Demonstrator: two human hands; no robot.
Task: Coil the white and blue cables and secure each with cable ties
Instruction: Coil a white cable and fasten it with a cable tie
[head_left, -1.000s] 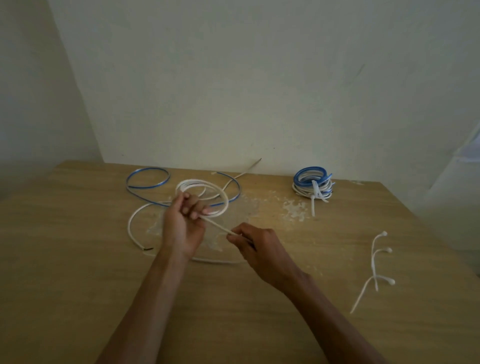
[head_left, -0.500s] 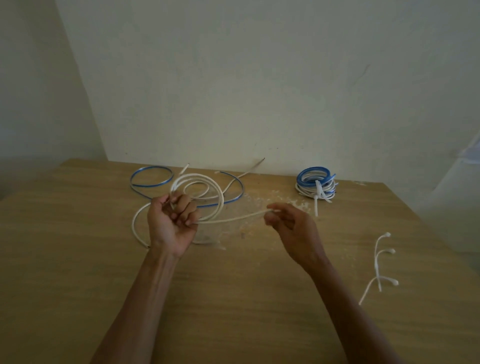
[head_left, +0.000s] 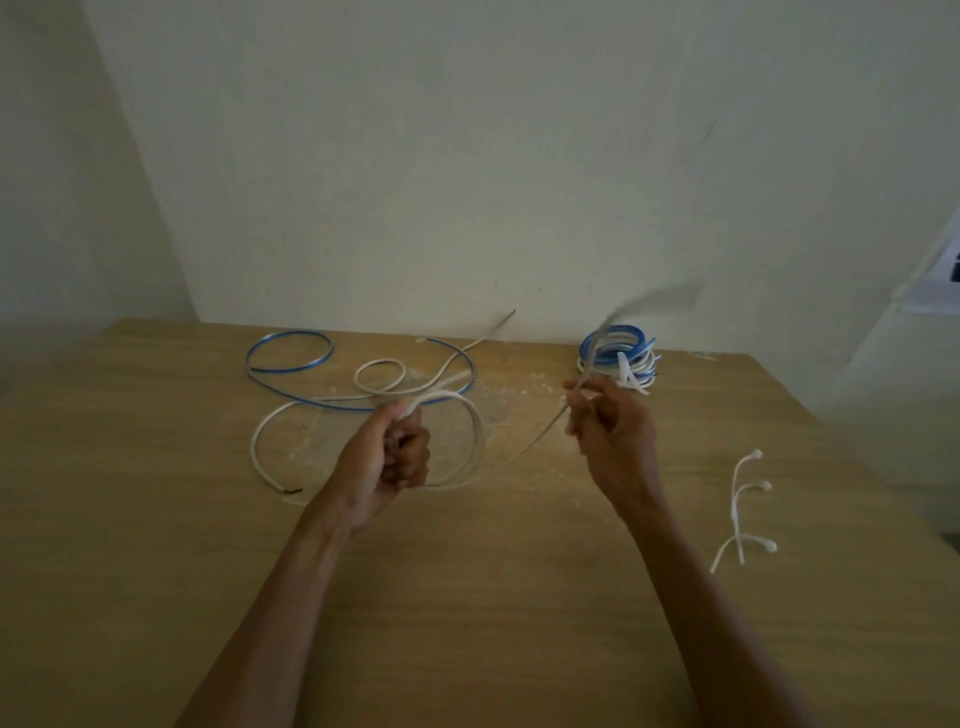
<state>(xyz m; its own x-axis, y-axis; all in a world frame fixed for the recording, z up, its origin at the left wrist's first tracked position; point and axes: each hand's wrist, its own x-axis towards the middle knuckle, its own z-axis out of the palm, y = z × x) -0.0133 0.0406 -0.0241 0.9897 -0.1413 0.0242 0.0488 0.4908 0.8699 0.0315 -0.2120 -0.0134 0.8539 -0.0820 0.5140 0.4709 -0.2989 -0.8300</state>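
Over table (head_left: 156, 519), looped white cable (head_left: 479, 436) tight within fingers of left hand (head_left: 387, 457), right hand (head_left: 613, 436).

tabletop (head_left: 156, 519) centre | loose cables (head_left: 337, 399) 11 o'clock | tied coil (head_left: 618, 356) 1 o'clock | cable ties (head_left: 734, 504) 3 o'clock

Was dim, greyish light. Showed wood-grain table (head_left: 130, 545) set vs plain pale back wall (head_left: 467, 156), w/ 2nd wall (head_left: 62, 182) joining at far-left corner. Had whitish dust (head_left: 501, 410) nr table's far edge.
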